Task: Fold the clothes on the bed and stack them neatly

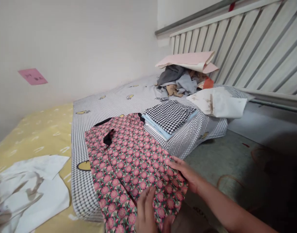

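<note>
Wall (102, 38): I see it plain and pale behind everything, filling the upper left.
Checked bedsheet (109, 105): black-and-white grid with yellow figures; from here I see its right side draping over the edge.
Slatted white rail (211, 42): slants across my upper right, a grey pipe (194, 18) above it.
Yellow bedsheet (53, 126): at my left, beside the checked one.
Floral garment (136, 161): pink blooms, black trim; I have it spread across the checked bedsheet, its lower right part out past the edge.
White cloth (46, 194): crumpled on the yellow bedsheet.
Clothes heap (172, 76): grey, blue and tan pieces near the rail, pink card (187, 58) on top.
Brown-marked white piece (226, 103): right of the folded stack, just in front of the heap.
Folded stack (170, 113): gingham over light blue, just beyond the garment's upper right side.
Right hand (191, 176): I'm grasping the garment's right edge, thumb on top.
Left hand (147, 210): fingers laid over the garment's lower part; I can't tell if it grips.
Pink note (33, 76): on the wall, left.
</note>
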Demonstrator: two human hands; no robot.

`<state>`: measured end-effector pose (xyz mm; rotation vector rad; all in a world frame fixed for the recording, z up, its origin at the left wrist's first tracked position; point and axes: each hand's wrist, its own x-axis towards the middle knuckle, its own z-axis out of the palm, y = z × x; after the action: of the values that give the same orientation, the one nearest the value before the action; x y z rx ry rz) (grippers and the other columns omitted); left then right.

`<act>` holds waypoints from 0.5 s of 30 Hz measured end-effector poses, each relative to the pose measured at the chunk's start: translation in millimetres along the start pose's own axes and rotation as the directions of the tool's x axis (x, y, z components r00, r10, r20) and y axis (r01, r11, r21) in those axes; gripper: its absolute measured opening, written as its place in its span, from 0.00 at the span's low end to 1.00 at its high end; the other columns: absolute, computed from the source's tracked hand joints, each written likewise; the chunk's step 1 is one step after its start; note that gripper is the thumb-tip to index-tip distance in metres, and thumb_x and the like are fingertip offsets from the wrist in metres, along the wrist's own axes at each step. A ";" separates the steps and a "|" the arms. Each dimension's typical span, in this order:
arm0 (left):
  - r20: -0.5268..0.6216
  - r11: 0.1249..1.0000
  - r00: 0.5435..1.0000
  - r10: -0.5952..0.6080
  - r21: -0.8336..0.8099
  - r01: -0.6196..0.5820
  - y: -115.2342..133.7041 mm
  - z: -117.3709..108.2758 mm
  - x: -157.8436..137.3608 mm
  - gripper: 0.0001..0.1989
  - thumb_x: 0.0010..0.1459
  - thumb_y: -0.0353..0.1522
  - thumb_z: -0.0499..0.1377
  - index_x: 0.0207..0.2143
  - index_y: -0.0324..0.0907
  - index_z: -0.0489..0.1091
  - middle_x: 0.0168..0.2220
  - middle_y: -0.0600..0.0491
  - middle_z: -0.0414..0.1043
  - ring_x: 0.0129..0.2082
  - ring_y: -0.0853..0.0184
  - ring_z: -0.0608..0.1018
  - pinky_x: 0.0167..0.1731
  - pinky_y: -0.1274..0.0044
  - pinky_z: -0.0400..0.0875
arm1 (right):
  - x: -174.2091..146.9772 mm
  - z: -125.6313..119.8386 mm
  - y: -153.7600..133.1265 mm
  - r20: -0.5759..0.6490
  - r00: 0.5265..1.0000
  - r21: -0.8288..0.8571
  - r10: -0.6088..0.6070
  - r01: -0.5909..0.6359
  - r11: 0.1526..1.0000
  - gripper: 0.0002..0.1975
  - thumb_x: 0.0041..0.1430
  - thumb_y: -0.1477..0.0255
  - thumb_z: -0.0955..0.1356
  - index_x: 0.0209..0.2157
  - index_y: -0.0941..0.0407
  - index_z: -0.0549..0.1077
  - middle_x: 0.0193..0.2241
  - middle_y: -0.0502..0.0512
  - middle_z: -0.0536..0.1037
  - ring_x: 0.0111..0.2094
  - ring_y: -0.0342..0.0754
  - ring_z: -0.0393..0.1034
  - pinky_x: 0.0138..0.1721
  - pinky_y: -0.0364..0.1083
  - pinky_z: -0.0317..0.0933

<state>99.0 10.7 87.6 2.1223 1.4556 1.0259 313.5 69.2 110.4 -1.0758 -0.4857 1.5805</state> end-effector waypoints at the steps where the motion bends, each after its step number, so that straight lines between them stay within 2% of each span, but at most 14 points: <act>1: 0.021 1.000 1.000 0.021 -0.013 -0.020 7.8 8.0 8.1 0.30 0.56 0.30 0.62 0.62 0.46 0.64 0.62 0.40 0.68 0.61 0.51 0.73 0.56 0.60 0.73 | -3.8 3.7 -2.4 0.002 1.000 -0.011 0.000 0.000 1.000 0.21 0.46 0.58 0.78 0.40 0.52 0.77 0.41 0.55 0.85 0.43 0.57 0.80 0.50 0.56 0.70; 3: 0.061 0.999 0.998 0.020 -0.038 -0.018 24.6 22.6 22.0 0.41 0.52 0.30 0.65 0.67 0.46 0.56 0.67 0.37 0.60 0.65 0.48 0.67 0.58 0.58 0.71 | -10.7 10.2 -5.3 -0.011 1.000 -0.038 -0.007 0.007 0.999 0.21 0.46 0.57 0.78 0.40 0.52 0.77 0.41 0.55 0.84 0.42 0.55 0.80 0.49 0.53 0.70; 6: 0.102 0.994 0.993 -0.066 -0.078 0.074 44.4 45.0 37.5 0.50 0.47 0.28 0.69 0.70 0.43 0.51 0.71 0.35 0.53 0.69 0.46 0.61 0.61 0.56 0.67 | -17.3 19.2 -6.1 -0.022 0.999 -0.044 -0.035 0.034 0.998 0.20 0.46 0.55 0.78 0.37 0.51 0.77 0.34 0.51 0.83 0.36 0.51 0.79 0.43 0.49 0.71; 8: 0.120 0.978 0.980 -0.159 -0.119 0.173 49.1 59.6 45.1 0.47 0.48 0.25 0.66 0.70 0.42 0.52 0.70 0.36 0.56 0.69 0.49 0.62 0.62 0.59 0.65 | -17.4 23.8 -5.3 0.016 0.999 -0.049 -0.048 0.049 0.998 0.19 0.46 0.55 0.78 0.34 0.51 0.76 0.28 0.48 0.80 0.31 0.48 0.76 0.37 0.46 0.70; 11: 0.073 0.921 0.944 -0.322 -0.208 0.330 44.1 73.6 53.0 0.35 0.53 0.20 0.55 0.64 0.40 0.63 0.64 0.38 0.67 0.63 0.56 0.71 0.59 0.66 0.68 | -4.6 25.0 -5.4 0.076 0.995 -0.092 -0.066 0.073 0.993 0.18 0.48 0.54 0.77 0.30 0.53 0.75 0.25 0.47 0.76 0.28 0.44 0.72 0.31 0.42 0.66; 13: 0.020 0.889 0.922 -0.386 -0.260 0.377 37.4 74.3 56.0 0.30 0.52 0.19 0.52 0.57 0.42 0.71 0.59 0.39 0.73 0.57 0.56 0.76 0.53 0.69 0.71 | 16.1 22.4 -8.4 0.048 0.992 -0.115 -0.120 0.125 0.985 0.19 0.48 0.53 0.77 0.29 0.54 0.75 0.25 0.49 0.76 0.27 0.45 0.70 0.30 0.43 0.65; 15: 0.006 0.877 0.921 -0.389 -0.304 0.372 32.6 68.6 57.8 0.29 0.48 0.19 0.52 0.50 0.43 0.76 0.54 0.41 0.76 0.53 0.56 0.78 0.49 0.70 0.73 | 45.7 20.4 -14.1 -0.025 0.978 -0.124 -0.206 0.201 0.972 0.19 0.46 0.53 0.77 0.31 0.53 0.76 0.27 0.50 0.78 0.28 0.47 0.72 0.32 0.45 0.66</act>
<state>182.4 57.1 83.8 1.5274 1.5498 1.0754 305.3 120.4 114.1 -1.1074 -0.6523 1.3622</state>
